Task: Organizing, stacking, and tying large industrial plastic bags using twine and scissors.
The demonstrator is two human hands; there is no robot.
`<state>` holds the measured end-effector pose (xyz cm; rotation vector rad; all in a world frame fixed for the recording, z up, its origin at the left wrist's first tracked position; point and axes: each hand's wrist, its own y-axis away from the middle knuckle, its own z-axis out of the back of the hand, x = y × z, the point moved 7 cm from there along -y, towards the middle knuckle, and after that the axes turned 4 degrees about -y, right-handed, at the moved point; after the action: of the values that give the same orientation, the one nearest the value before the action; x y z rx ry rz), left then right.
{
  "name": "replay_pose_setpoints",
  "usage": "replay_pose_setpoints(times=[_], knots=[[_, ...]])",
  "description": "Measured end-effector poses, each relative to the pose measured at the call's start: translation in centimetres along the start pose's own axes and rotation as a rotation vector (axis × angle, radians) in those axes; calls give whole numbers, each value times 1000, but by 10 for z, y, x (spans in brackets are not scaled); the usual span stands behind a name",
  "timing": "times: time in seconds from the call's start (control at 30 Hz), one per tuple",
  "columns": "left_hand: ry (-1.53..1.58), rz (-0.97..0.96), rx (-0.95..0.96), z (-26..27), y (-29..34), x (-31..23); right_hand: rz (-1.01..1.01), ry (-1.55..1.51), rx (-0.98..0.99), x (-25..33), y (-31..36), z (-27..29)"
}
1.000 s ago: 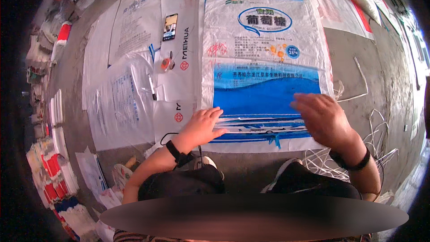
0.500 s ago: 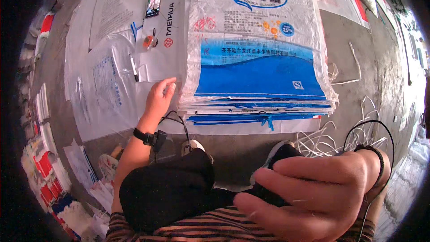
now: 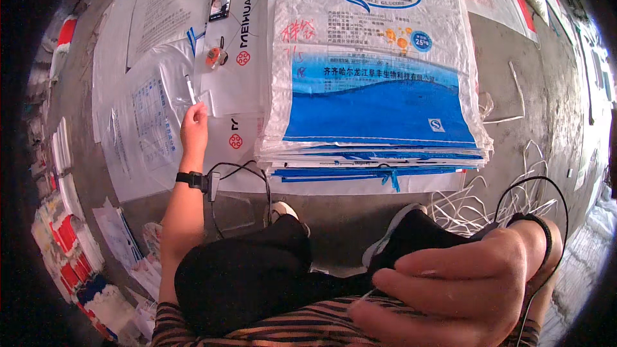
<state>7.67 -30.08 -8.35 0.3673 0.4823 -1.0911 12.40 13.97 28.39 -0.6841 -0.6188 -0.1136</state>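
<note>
Your left hand [image 3: 195, 130] is extended over the pale sacking [image 3: 151, 128] on the floor, fingers bunched at the near end of a white pen [image 3: 189, 87]. The pen lies straight ahead of those fingers, left of the left edge of the stack of blue-and-white sacks [image 3: 376, 119] and nearer to you than the phone [image 3: 222, 0]. Its long axis points away from you, far end tipped slightly left, nearly in line with your left forearm. The left hand is plainly the nearer; your right hand [image 3: 463, 283] is raised close to your body, well apart from the pen, on the near side of the stack. The left fingers cover the pen's near end; whether they have closed on it cannot be told. The right fingers are bent, with a thin pale sliver [image 3: 367, 295] by their tips; whether it is gripped cannot be told. Compared with half a second ago, the left hand has gone from beside the stack's left edge to the pen, hiding its dark near end; the right hand is little changed.
</note>
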Motion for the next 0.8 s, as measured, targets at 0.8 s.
replay_pose_setpoints(times=[0.8], knots=[[71, -885, 749, -65, 104, -287, -911, 102, 513, -211, 228, -52]])
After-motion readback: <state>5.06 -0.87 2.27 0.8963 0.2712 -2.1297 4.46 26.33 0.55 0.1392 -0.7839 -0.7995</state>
